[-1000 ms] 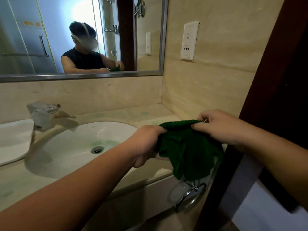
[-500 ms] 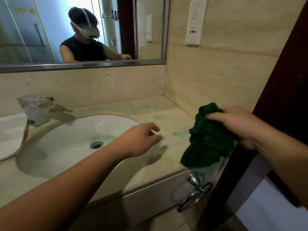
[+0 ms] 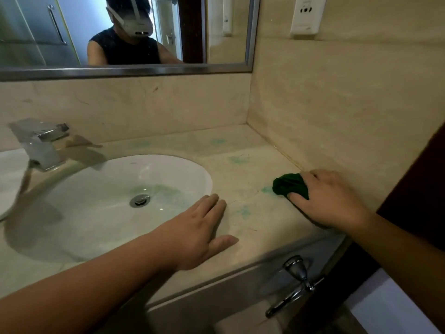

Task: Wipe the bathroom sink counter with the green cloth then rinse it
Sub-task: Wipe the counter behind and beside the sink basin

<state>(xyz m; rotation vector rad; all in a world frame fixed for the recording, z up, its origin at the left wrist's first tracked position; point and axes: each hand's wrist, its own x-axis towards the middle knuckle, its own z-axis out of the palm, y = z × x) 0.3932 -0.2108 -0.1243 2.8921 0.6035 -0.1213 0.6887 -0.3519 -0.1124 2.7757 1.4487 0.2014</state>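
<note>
Down on the beige marble desk (image 3: pixel 252 239), the right hand (image 3: pixel 330 198) presses the green cloth (image 3: pixel 290 186) flat against the surface, close to the side wall near the desk's right edge. Fingers curl over the bunched cloth, holding it, so only its left part shows beyond the knuckles. Faint green smears (image 3: pixel 243 212) (several of them, pale and blotchy) mark the stone just left of the cloth and farther back toward the rear wall.

The left hand (image 3: pixel 199 233) lies palm down on the desk with its fingers spread wide and holding nothing, resting at the right rim of the white oval sink (image 3: pixel 115 227). A green tint sits in the basin beside the metal drain (image 3: pixel 140 200). A chrome faucet (image 3: pixel 41 143) stands at the sink's back left, blurred.

Above the backsplash hangs a metal-framed mirror (image 3: pixel 249 44), reflecting a person in a dark sleeveless top with a headset on. A white wall outlet (image 3: pixel 308 15) sits on the side wall. Below the desk's front edge, a chrome towel ring (image 3: pixel 298 285) is mounted.
</note>
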